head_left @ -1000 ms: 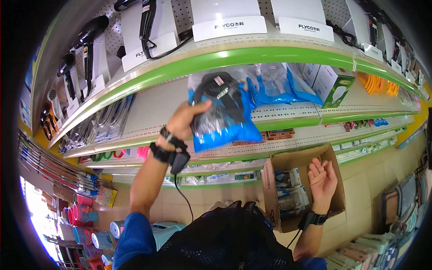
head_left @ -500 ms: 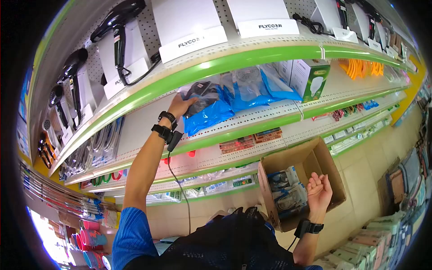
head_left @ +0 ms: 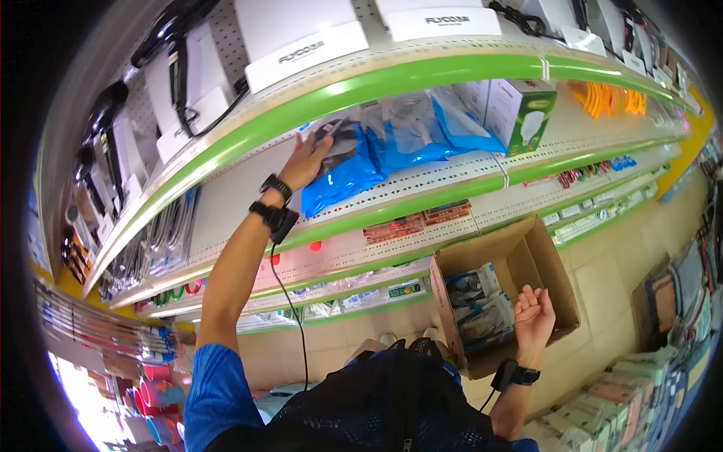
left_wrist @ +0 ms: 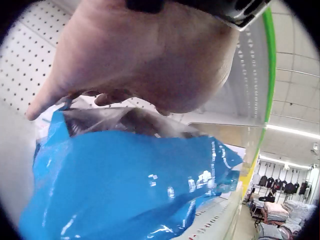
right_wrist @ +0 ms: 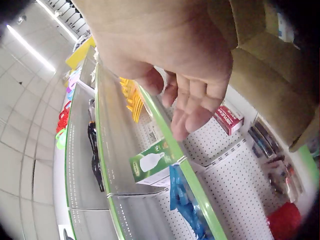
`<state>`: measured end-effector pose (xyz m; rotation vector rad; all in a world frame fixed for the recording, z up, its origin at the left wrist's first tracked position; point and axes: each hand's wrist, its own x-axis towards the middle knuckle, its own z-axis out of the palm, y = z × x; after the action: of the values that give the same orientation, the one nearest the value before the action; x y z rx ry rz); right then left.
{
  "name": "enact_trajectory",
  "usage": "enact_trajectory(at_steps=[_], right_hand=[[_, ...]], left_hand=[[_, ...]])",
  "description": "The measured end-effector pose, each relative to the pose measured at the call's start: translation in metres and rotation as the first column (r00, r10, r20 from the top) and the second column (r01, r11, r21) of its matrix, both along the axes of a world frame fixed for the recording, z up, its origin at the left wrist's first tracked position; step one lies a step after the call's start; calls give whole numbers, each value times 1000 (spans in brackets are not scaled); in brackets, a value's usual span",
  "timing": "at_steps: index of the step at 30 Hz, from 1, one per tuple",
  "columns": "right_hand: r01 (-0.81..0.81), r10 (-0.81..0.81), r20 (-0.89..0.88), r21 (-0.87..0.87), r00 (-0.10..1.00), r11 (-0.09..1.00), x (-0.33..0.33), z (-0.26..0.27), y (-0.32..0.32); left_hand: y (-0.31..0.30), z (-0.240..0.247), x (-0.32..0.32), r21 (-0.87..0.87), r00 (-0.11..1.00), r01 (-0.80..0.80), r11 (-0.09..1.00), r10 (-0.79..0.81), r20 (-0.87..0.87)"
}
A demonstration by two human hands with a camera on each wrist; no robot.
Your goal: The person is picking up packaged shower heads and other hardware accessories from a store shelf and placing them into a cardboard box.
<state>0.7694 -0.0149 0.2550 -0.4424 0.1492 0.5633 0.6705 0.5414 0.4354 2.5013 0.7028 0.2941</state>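
A shop: long green-edged shelves (head_left: 422, 83) carry packaged goods, hair dryers (head_left: 177, 45) hang on pegboard (branded display cards above), clothing racks (left_wrist: 280, 182) beyond.

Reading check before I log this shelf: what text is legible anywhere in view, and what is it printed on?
"FLYCO": on the front of the white display stand.
"FLYCO": on the neighbouring white stand.
Bulb box: print too small to read.
Blue packet in the left hand: label blurred.
Red boxes: print too small to read.
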Motion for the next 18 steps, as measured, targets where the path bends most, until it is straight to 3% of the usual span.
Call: enact_trajectory(at_steps=[1, 4, 6, 9, 13, 14, 15, 16, 18], right_hand=[[13, -12, 17, -18, 1000, 1000, 7, -3, -4], [105, -103, 23, -104, 994, 989, 25, -19, -29], [192, -201, -13, -242, 980, 951, 41, -24, -37], [238, -223, 89, -472, 971, 849, 73, -54, -46], [228, -254, 108, -828, 961, 512, 112, -116, -29], [212, -169, 158, -899, 973, 383, 128, -178, -31], [205, -77, 192, -948, 978, 243, 138, -230, -40], [93, -70, 86, -991, 994, 101, 135, -246, -32], [-140, -53, -166, -933, 985, 332, 122, -305, -31]], left_hand=[[-10, 7, 0, 90, 999, -32, 995, 32, 2], [-53, 13, -33, 116, 989, 95, 989, -107, 103], [-63, -10, -56, 273, 989, 116, 955, -137, 58], [-81, -27, -61, 278, 984, 153, 948, -173, 50], [-91, -26, -62, 329, 991, 114, 938, -130, 26], [-99, -21, -66, 325, 990, 135, 936, -144, 3], [-115, -16, -71, 499, 996, 90, 862, -86, -32], [-133, -14, -73, 655, 998, 56, 754, -24, -57], [-185, -8, -70, 642, 986, 50, 765, -140, 90]])
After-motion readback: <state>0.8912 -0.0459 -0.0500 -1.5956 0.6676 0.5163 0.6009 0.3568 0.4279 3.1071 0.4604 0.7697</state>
